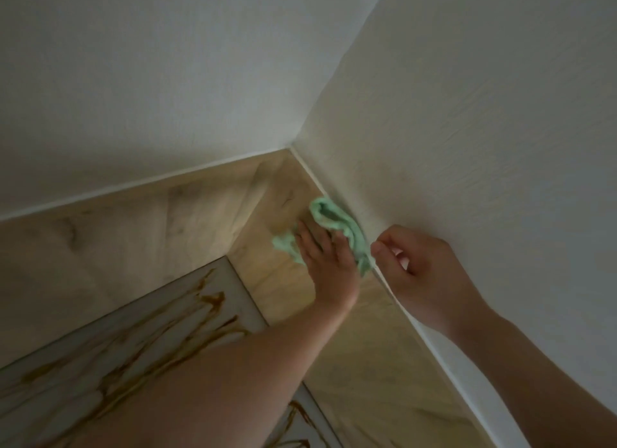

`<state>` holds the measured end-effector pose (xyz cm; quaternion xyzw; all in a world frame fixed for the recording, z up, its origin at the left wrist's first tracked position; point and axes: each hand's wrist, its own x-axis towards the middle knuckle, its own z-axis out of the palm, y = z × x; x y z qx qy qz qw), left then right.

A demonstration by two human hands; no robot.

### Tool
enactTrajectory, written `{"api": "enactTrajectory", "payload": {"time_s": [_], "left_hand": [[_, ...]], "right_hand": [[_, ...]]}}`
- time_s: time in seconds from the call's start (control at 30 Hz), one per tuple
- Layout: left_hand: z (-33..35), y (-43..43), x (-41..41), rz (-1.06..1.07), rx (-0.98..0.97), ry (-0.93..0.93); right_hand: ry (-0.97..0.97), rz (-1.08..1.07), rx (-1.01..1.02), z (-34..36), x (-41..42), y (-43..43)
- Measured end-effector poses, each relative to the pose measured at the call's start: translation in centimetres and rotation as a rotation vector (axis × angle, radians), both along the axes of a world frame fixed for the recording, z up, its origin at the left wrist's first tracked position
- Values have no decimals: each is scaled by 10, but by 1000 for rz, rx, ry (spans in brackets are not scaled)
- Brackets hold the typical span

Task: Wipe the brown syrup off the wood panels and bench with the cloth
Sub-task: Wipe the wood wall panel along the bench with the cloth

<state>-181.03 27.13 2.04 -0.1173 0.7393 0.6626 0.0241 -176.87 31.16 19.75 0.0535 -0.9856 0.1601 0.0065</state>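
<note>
- Closest to me, the bench (100, 344) is showing pale at the bottom left, with brown syrup (213, 300) streaking across it in long thin lines.
- More syrup is showing on the strip of bench at the bottom edge, right of my left forearm, which is crossing over the bench.
- My left hand (325, 250) is pressing the cloth (329, 214) flat against the right-hand wood panel (283, 280), fingers lying straight over it, not clenching.
- The cloth is light green and bunching up, sitting high on that panel, its far side touching the white trim (394, 290) along the panel's top edge.
- My right hand (417, 260) is resting against the white wall just beside the cloth, fingers curling in; one fingertip is sitting right at the cloth's edge, and I cannot tell whether it is pinching the cloth or holding nothing.
- Further off, the left-hand wood panel (117, 234) is meeting the right one in the corner.
- Beyond that, the two white walls (167, 80) are rising above the panels.
</note>
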Motion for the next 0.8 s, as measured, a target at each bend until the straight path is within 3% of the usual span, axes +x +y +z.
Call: {"api": "enactTrajectory", "payload": {"time_s": [0.13,0.23,0.3,0.33,0.4,0.43,0.5,0.63,0.7,0.8], "left_hand": [[-16,13,50,-195,107,39],[-15,-17,-7,-45,205,47],[-15,-39,-56,89,195,147],[-14,-46,-74,112,205,92],[-15,-52,-84,127,153,53],[-19,-46,-74,146,187,134],[-47,-18,-37,149,160,327],[-83,10,32,-27,63,184],[-93,2,26,-72,30,257],[-77,-24,-23,29,1,439]], "right_hand": [[46,71,77,1,-13,-13],[126,160,151,-6,-27,-16],[190,189,178,-14,-35,-15],[213,203,191,-20,-39,-12],[232,237,227,-29,-43,-10],[233,264,265,-33,-44,-8],[249,348,390,-44,-47,-6],[288,449,779,-78,-54,-3],[271,435,912,-95,-60,-6],[309,437,950,-106,-68,-7]]}}
